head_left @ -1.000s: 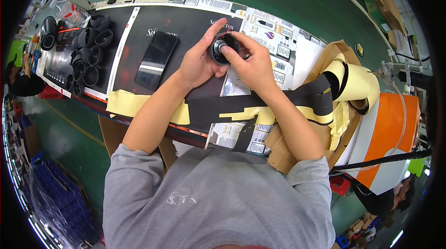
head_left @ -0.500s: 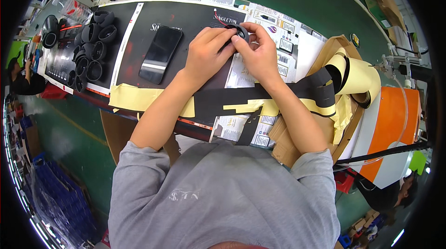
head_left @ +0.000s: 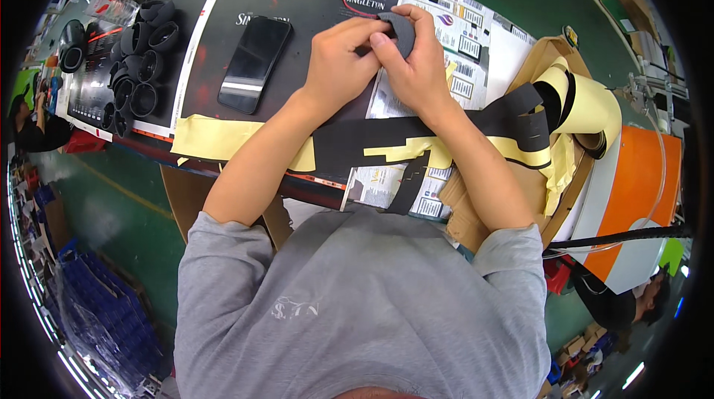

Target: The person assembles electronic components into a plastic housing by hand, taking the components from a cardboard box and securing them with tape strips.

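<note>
Between my two hands, above the far middle of the table, is a dark grey, round, cup-shaped part (head_left: 402, 31), tilted so its outer side shows. A thin red wire (head_left: 361, 11) with a small white plug trails to its left. My left hand (head_left: 343, 57) is closed, its fingertips on the part's left edge. Around the right side wraps my right hand (head_left: 413, 60), thumb near the opening and fingers behind. The inside of the part is mostly hidden by my fingers. Under my forearms lies a black foam strip with yellow backing (head_left: 346, 139).
A black phone (head_left: 255, 64) lies left of my hands. Several black cups (head_left: 137, 68) are grouped farther left, near a clear plastic bottle (head_left: 111, 6). At right, a cardboard box (head_left: 547, 64) holds curled foam strips (head_left: 595, 105). An orange and white machine (head_left: 632, 198) stands beyond it.
The cup-shaped part has been turned, so its grey outer side shows instead of its opening. Both hands stay on it, slightly farther up in the view. The whole scene has shifted a little.
</note>
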A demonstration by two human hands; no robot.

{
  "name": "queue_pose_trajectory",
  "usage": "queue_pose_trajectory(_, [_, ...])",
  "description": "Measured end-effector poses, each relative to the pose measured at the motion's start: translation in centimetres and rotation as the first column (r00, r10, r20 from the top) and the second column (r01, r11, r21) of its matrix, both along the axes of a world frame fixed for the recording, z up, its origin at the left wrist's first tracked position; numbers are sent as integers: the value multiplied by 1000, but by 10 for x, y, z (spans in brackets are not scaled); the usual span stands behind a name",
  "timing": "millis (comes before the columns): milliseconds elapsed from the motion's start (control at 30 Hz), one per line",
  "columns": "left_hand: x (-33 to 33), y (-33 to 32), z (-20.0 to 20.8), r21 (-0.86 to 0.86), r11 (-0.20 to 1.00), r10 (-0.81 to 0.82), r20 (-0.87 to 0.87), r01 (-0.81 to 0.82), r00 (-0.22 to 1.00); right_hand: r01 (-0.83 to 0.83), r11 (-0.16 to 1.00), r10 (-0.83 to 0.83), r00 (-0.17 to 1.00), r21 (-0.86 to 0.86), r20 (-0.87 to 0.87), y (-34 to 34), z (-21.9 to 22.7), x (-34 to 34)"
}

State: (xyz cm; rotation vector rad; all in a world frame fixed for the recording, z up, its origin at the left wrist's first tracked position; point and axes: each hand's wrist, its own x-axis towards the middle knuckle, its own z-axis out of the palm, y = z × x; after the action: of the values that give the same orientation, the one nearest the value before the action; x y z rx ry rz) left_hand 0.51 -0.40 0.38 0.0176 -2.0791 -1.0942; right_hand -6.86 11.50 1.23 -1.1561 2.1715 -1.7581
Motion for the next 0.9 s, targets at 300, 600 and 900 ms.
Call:
queue_pose_trajectory(300, [5, 3, 2, 80, 996, -42, 47, 38, 998, 56, 998, -56, 996, -2, -63, 2, -9, 8])
queue_pose_trajectory(600, [6, 3, 1, 55, 997, -51, 40, 49, 998, -16, 1000, 16, 997, 3, -74, 3, 1, 3])
queue_pose_trajectory(900, [1, -6, -5, -113, 990, -85, 40, 89, 996, -91, 996, 93, 992, -18, 91, 11, -13, 2])
